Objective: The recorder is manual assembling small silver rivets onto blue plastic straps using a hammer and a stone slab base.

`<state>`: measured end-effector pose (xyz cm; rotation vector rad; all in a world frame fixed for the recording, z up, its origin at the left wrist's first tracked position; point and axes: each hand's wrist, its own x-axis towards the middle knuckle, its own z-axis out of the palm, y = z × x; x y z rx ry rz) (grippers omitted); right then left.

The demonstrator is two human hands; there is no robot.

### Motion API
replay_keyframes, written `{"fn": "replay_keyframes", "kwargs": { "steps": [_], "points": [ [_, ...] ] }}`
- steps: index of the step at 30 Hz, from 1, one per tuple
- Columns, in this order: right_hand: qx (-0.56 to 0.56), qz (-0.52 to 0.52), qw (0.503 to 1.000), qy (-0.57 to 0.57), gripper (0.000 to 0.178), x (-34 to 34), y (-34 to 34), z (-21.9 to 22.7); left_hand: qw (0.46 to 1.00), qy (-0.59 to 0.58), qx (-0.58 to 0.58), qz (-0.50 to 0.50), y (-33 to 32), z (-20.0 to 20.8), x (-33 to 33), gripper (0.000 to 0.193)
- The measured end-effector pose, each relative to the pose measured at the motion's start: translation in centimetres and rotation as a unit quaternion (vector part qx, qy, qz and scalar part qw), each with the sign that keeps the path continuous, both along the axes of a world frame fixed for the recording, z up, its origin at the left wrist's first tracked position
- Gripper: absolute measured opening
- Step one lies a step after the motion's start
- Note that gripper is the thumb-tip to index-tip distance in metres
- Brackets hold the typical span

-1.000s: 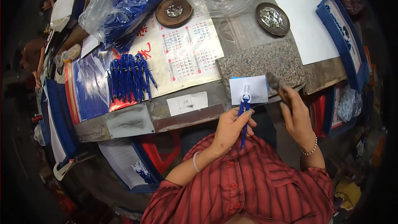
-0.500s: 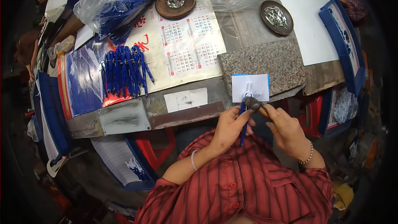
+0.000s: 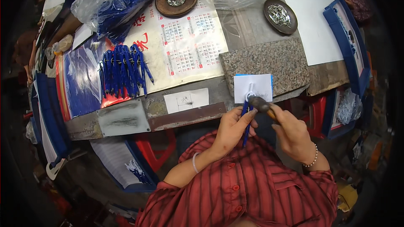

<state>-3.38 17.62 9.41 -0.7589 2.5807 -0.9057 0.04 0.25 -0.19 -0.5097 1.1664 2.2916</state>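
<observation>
My left hand (image 3: 234, 127) pinches a blue plastic tool with two thin legs (image 3: 245, 120), its top end resting on a white card (image 3: 253, 86) at the near edge of a speckled granite slab (image 3: 265, 62). My right hand (image 3: 292, 132) grips a small hammer (image 3: 261, 104) by its wooden handle; the dark head sits right over the top of the blue tool. A row of several finished blue pieces (image 3: 123, 70) lies on a calendar sheet (image 3: 181, 50) to the left.
Two round brown dishes of small metal parts (image 3: 176, 0) (image 3: 279, 15) stand at the back. A clear plastic bag of blue parts (image 3: 113, 0) lies at far left. Blue trays (image 3: 349, 46) line the right side; a small paper slip (image 3: 186, 100) sits near the table edge.
My right hand has swung the hammer in from the right and down onto the top of the blue tool. The left hand has kept holding the tool in place.
</observation>
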Motion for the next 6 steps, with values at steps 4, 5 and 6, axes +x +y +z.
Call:
{"fn": "replay_keyframes", "kwargs": {
  "steps": [4,5,6],
  "points": [
    [-0.045,-0.008,0.995,0.091,0.052,1.1,1.6,2.0,1.000,0.000,0.004,-0.004,-0.3,-0.3,0.3,0.027],
    [-0.048,-0.018,0.994,0.092,0.051,1.8,2.6,2.4,1.000,-0.012,0.004,-0.005,-0.3,-0.2,0.3,0.027],
    [-0.075,-0.043,0.995,0.057,0.051,2.8,4.0,1.7,1.000,-0.012,0.004,-0.005,-0.2,-0.2,0.3,0.027]
  ]
}}
